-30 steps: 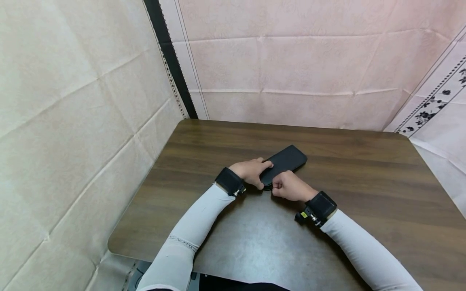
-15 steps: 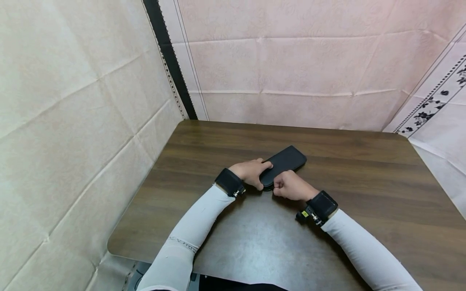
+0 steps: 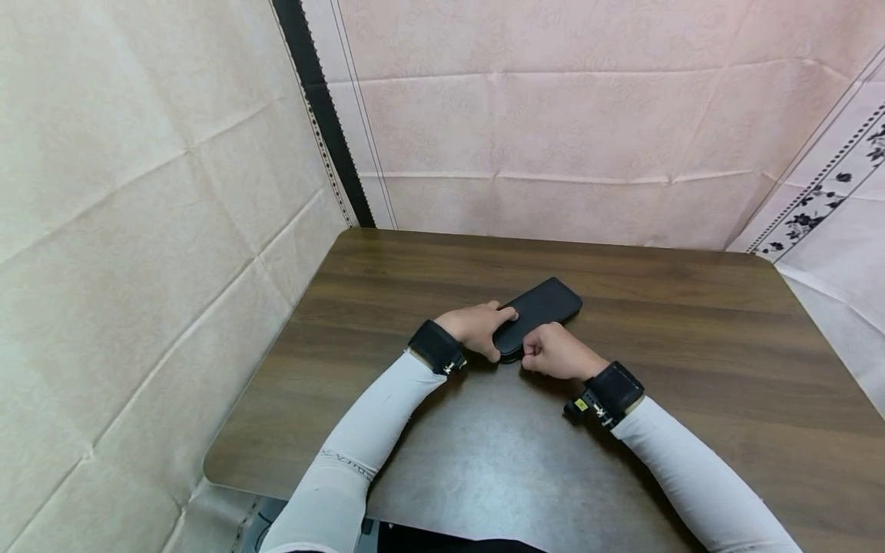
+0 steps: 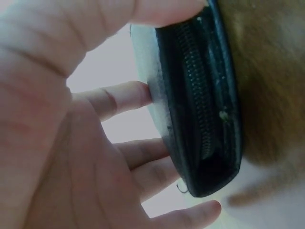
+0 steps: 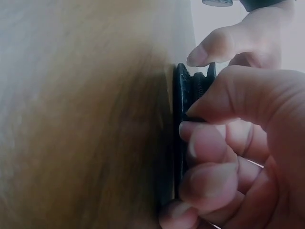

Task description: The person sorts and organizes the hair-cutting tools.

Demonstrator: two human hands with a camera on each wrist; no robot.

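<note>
A black zip wallet (image 3: 542, 303), long with rounded corners, lies slanted on the wooden table. My left hand (image 3: 475, 326) grips its near left end, with fingers and thumb spread around it. In the left wrist view the zipper (image 4: 196, 81) runs between the wallet's two raised edges, and a thumb lies across its upper part. My right hand (image 3: 558, 352) is at the wallet's near long side, fingers curled. The right wrist view has its thumb and index finger (image 5: 205, 140) pinching at the zipper line; the zipper pull itself is hidden under the fingertips.
The brown wooden table (image 3: 691, 346) extends around the hands, its front edge close to the person's body. Patterned cloth hangs behind it (image 3: 588, 130) and on the left. Each wrist wears a black strap with a small camera.
My right hand has crept slightly to the right along the wallet's near side, away from the left hand. The left hand and the wallet stay almost in place.
</note>
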